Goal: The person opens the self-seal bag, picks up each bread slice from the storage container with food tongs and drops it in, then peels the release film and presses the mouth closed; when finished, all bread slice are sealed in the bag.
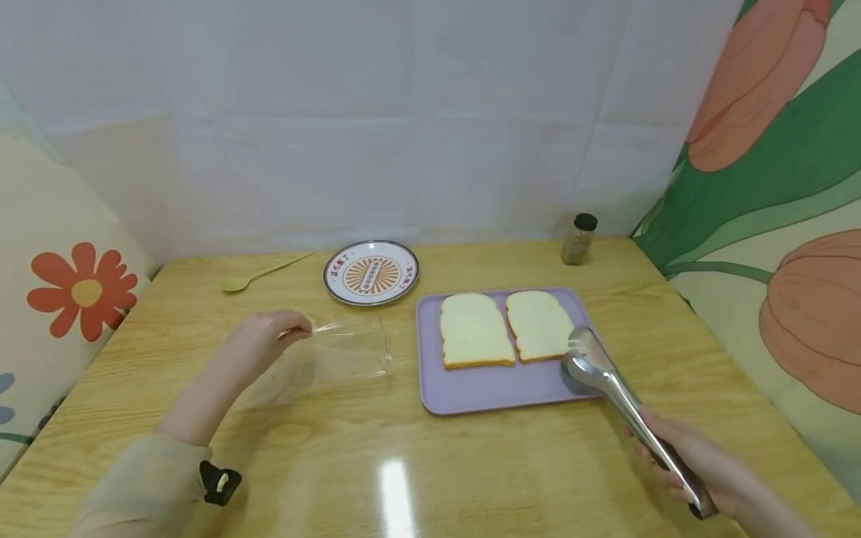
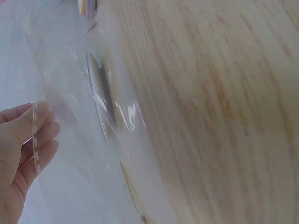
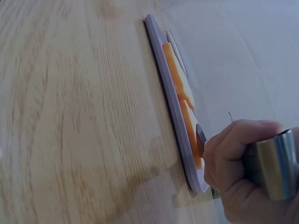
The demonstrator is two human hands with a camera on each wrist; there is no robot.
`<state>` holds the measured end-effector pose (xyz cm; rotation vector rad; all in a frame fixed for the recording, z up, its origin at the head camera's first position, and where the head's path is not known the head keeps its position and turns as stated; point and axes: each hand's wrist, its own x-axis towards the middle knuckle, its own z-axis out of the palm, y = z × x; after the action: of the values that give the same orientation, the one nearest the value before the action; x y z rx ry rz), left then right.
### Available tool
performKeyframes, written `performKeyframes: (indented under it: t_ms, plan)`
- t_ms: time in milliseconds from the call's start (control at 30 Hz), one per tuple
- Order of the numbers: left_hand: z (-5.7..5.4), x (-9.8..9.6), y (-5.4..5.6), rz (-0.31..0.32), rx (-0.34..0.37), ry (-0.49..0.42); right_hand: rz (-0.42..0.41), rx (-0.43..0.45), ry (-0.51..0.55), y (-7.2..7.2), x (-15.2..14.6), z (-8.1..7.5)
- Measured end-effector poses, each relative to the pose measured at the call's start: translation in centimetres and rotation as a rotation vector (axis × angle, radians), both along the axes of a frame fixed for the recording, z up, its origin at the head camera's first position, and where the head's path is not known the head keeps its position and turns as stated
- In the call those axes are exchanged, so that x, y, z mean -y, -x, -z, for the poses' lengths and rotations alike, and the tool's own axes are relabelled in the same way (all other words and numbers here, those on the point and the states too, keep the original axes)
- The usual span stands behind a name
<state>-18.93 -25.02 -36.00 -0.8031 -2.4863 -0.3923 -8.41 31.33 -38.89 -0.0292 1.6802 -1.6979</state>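
Between thumb and fingers, my left hand [image 1: 271, 336] pinches the edge of a clear plastic bag [image 1: 350, 351], lifted over the table left of the tray. The left wrist view shows the transparent bag [image 2: 107, 93] hanging from the fingertips. My right hand [image 1: 693, 456] grips metal tongs [image 1: 625, 400] by their handles. The tongs' head is at the right edge of the right bread slice [image 1: 538, 325]; whether it pinches the slice I cannot tell. Beside that slice lies another bread slice [image 1: 474, 329], both on a lilac tray [image 1: 484, 400].
Behind the bag stands a round patterned plate [image 1: 372, 273], with a yellowish spoon [image 1: 262, 275] to its left. A small black-capped jar [image 1: 579, 239] is at the back right. White cloth [image 1: 403, 134] hangs behind the wooden table [image 1: 323, 471].
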Motion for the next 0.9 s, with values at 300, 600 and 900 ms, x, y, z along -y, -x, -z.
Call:
performKeyframes:
  t_ms: [300, 600, 900]
  plan:
    - [-0.5, 0.3, 0.2, -0.011, 0.007, 0.009, -0.023, 0.012, -0.041, -0.8, 0.6, 0.1]
    - [0.1, 0.5, -0.3, -0.030, 0.022, -0.003, 0.008, -0.016, -0.036, -0.2, 2.6, 0.7]
    - [0.3, 0.3, -0.6, -0.006, 0.062, -0.038, 0.075, -0.044, -0.054, 0.1, 4.2, 1.2]
